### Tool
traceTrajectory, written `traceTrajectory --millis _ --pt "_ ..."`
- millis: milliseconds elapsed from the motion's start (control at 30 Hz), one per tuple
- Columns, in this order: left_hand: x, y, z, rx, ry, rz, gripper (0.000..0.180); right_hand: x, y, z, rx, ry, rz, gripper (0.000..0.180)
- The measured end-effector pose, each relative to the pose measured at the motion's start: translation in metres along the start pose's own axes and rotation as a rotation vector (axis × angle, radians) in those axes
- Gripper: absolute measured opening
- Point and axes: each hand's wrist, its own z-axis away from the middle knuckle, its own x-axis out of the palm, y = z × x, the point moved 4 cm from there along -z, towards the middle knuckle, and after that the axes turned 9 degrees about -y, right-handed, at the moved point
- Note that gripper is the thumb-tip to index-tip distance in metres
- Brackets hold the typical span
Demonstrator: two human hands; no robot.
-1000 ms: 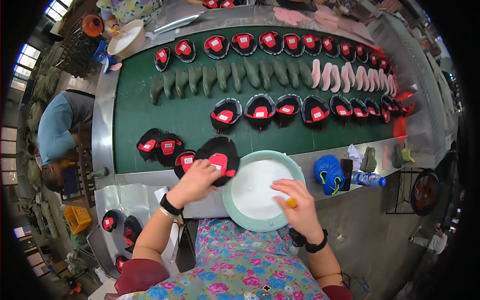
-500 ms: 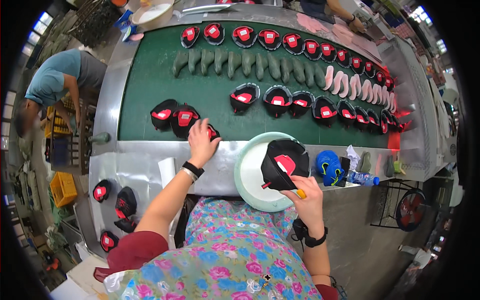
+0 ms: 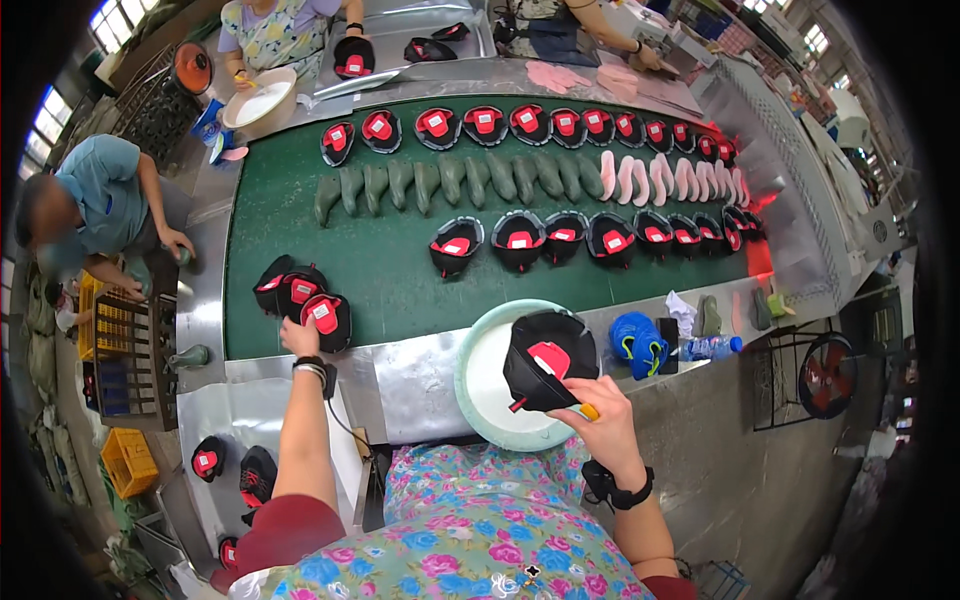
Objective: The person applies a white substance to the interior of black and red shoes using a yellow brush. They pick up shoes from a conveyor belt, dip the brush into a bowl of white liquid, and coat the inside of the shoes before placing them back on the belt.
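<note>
Glue could be dripped if the black shoe upper (image 3: pixel 545 360), clamped with a brush in the right hand (image 3: pixel 600 425) over the white basin (image 3: pixel 480 385), is tilted, while the left hand (image 3: pixel 298 338) is closed on another upper (image 3: pixel 325 318) at the counter's (image 3: pixel 400 375) near edge.

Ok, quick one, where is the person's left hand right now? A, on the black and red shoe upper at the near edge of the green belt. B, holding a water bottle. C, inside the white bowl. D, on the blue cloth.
A: the left hand reaches out to the black and red shoe upper at the near edge of the green belt, away from the white bowl.
</note>
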Motion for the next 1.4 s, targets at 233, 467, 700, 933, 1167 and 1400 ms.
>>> traceTrajectory --millis 233,467,700,933,1167,1400 --pt "-0.095 0.192 0.302 0.749 -1.371 0.979 0.079 0.018 -0.035 -0.011 -0.217 -0.127 -0.100 0.039" --pt "-0.136 0.198 0.355 0.890 -1.298 0.995 0.092 0.022 -0.032 0.014 -0.101 -0.338 -0.044 0.049" --pt "-0.150 0.146 0.357 0.791 -1.487 0.594 0.059 0.021 0.017 0.029 0.050 -0.230 -0.251 0.019" --pt "-0.133 0.120 0.352 0.759 -1.805 0.290 0.066 0.060 0.131 0.032 0.520 0.052 -0.302 0.023" --pt "-0.076 0.122 0.354 0.182 -1.666 0.909 0.056 0.132 0.191 0.020 0.286 0.059 -0.110 0.018" --pt "-0.045 0.138 0.354 -0.173 -1.683 1.033 0.052 0.053 0.116 0.019 0.228 0.101 -0.489 0.023"
